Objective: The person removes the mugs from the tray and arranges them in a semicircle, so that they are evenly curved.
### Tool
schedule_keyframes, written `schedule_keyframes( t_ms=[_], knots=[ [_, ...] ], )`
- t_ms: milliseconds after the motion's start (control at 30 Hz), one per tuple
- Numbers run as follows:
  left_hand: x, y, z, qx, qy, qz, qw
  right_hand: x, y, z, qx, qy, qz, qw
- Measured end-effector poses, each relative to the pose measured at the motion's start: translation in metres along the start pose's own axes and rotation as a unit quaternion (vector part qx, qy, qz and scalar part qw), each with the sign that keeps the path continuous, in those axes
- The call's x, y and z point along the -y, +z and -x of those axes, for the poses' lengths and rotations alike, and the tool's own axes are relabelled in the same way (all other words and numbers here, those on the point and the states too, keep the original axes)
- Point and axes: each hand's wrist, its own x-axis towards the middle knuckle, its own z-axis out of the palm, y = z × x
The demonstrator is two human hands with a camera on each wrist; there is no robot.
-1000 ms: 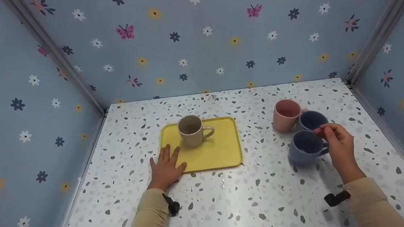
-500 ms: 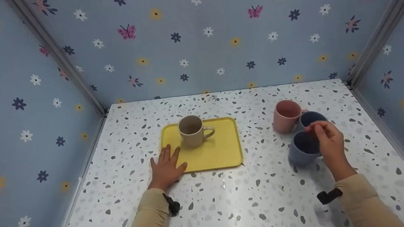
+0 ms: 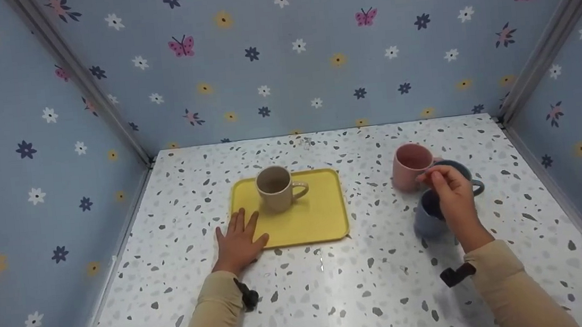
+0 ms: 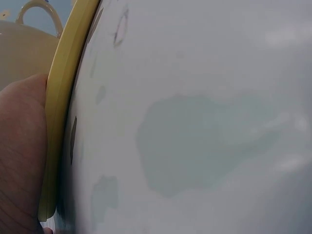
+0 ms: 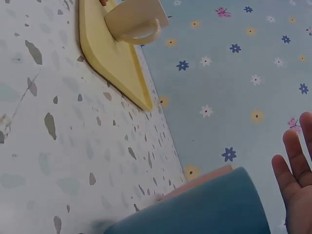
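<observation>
Left hand (image 3: 239, 245) rests spread on tray (image 3: 318, 222), right hand (image 3: 454, 198) loose near mugs (image 3: 427, 223).

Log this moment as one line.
left hand: rests on yellow tray | right hand: over blue mugs, nothing visibly held | beige mug: upright on tray | pink mug: beside blue mugs

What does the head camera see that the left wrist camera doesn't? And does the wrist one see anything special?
Only the head view shows the pink mug, the front blue mug, the back blue mug and the right hand.

Only the left wrist view shows the edge of the yellow tray close up from the side.

Both show that tray, the beige mug with its handle, the left hand, the speckled table and some blue wall.
</observation>
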Motion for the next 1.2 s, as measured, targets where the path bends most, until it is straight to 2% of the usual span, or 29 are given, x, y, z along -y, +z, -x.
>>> schedule_keyframes(
  t_ms=[200, 400, 633, 833, 1200],
  knots=[
    [0.001, 0.0, 0.001, -0.001, 0.004, 0.006, 1.0, 0.001, 0.018, -0.006, 0.003, -0.026, 0.004, 1.0],
    [0.001, 0.0, 0.002, -0.017, 0.011, 0.015, 0.9997, 0.003, 0.036, -0.01, 0.013, -0.039, -0.036, 0.999],
    [0.002, 0.002, 0.0, -0.008, 0.005, 0.001, 1.0, 0.003, 0.056, -0.013, 0.047, -0.037, -0.042, 0.997],
    [0.001, 0.0, 0.001, -0.018, 0.008, 0.004, 0.9998, 0.001, 0.075, -0.014, 0.072, -0.044, -0.071, 0.994],
    [-0.001, 0.0, 0.001, -0.01, 0.0, -0.001, 1.0, -0.001, 0.105, -0.018, 0.089, -0.03, -0.094, 0.991]
  ],
)
